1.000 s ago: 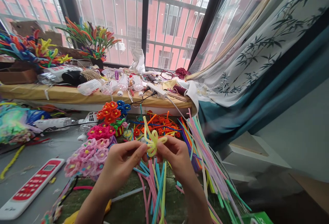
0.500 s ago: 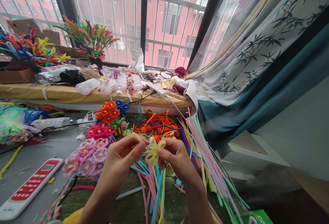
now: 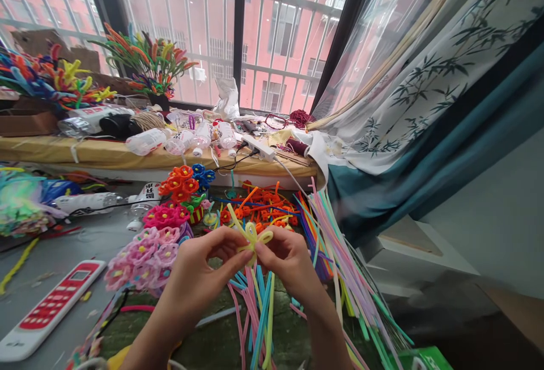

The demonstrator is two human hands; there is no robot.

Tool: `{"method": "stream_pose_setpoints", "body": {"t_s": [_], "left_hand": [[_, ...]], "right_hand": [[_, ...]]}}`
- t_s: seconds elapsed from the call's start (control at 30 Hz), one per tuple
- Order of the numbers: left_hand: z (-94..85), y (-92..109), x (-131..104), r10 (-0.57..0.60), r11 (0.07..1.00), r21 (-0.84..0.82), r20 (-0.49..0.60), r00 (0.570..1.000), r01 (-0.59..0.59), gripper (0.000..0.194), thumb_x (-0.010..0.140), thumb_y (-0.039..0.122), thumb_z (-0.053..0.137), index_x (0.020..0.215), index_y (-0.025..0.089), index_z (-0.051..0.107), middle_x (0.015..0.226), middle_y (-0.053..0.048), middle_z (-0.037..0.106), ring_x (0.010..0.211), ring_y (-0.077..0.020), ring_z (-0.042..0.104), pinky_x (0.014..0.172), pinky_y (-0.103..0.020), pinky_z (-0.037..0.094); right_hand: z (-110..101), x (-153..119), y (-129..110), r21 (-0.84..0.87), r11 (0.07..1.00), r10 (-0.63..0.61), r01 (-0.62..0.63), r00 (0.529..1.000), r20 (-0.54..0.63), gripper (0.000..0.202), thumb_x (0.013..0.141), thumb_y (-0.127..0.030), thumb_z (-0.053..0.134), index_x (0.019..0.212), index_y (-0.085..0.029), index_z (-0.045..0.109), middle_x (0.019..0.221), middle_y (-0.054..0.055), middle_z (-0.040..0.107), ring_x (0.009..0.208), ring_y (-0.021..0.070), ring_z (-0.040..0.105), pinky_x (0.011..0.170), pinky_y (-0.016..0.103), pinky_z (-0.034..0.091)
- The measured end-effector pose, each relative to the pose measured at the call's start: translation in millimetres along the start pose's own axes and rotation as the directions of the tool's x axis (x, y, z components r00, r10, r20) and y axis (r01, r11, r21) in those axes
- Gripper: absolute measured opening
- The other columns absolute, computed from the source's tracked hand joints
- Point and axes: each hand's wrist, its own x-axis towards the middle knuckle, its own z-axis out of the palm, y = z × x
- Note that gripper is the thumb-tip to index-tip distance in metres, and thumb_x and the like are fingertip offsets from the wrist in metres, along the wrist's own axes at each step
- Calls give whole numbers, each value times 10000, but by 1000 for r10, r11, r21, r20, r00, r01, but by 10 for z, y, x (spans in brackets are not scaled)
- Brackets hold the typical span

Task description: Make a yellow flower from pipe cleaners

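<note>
Between my hands is a pale yellow looped flower of pipe cleaner, with a straight yellow end sticking up to its left. My left hand pinches it from the left, thumb and fingers closed on its lower left side. From the right, my right hand grips it between thumb and fingers. The fingertips nearly meet and hide the lower loops. Under the hands lie pink, blue and yellow pipe cleaners on a dark green surface.
Pink flowers and orange flowers stand at the left, beyond a red and white remote. Orange pieces lie behind the hands. Long pastel stems fan out at right. Bottles lie on the sill.
My left hand has moved right, closer to my right hand, and its grip has shifted onto the flower. The yellow end now points more upright, and the lower loops are covered.
</note>
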Motion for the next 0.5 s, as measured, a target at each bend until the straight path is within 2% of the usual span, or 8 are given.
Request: {"method": "stream_pose_setpoints", "body": {"t_s": [0.1,0.17,0.23,0.3,0.33,0.4,0.47,0.5], "left_hand": [[3,11,-18,73,997,26,-48,996,-72,64,783,254,758,765,201,727,689,12,734,621,-147,668,609,-211,528],[-9,7,-15,193,975,123,-45,980,-186,48,795,217,753,763,206,718,668,27,728,581,-126,659,580,-189,515],[-22,6,-10,347,905,264,-1,938,-335,56,830,167,720,793,203,698,688,28,724,583,-114,656,579,-180,508],[-23,5,-17,501,782,394,65,863,-484,99,877,100,647,842,190,670,732,7,719,626,-119,658,614,-194,517],[-16,2,-28,575,699,451,107,811,-555,126,898,70,601,884,180,661,762,-12,721,660,-128,662,640,-209,526],[10,-16,-65,716,484,559,189,671,-674,191,929,43,514,1000,147,657,843,-66,739,770,-168,678,718,-259,553],[43,-46,-112,801,274,638,263,537,-720,264,956,58,441,1115,99,648,940,-122,751,924,-221,680,832,-323,562],[59,-62,-134,823,200,656,290,488,-728,301,969,69,401,1151,74,642,978,-140,751,998,-243,667,888,-346,551]], "right_hand": [[-2,8,1,37,998,41,-43,999,33,267,751,-366,713,631,-180,563,505,-64,489,422,65,416,407,182,376],[-24,11,22,74,994,74,-79,996,56,278,738,-364,726,617,-175,563,486,-68,487,398,57,399,388,176,347],[-54,15,59,132,985,100,-108,993,66,281,733,-349,742,601,-166,576,467,-67,496,380,47,387,377,167,310],[-78,21,99,225,965,118,-133,990,78,280,725,-336,759,588,-154,596,452,-64,504,364,35,369,369,162,268],[-84,25,113,281,948,127,-147,988,90,283,717,-336,766,581,-149,601,442,-66,498,355,29,352,364,162,244],[-80,37,122,336,926,140,-171,984,114,310,695,-362,767,554,-154,586,410,-79,458,335,22,297,352,170,204],[-61,48,106,367,908,162,-202,977,138,346,670,-390,751,508,-177,532,372,-102,379,320,21,226,339,180,173],[-50,51,92,380,899,172,-217,974,149,363,663,-397,738,487,-191,496,361,-112,337,317,22,195,335,184,167]]}}
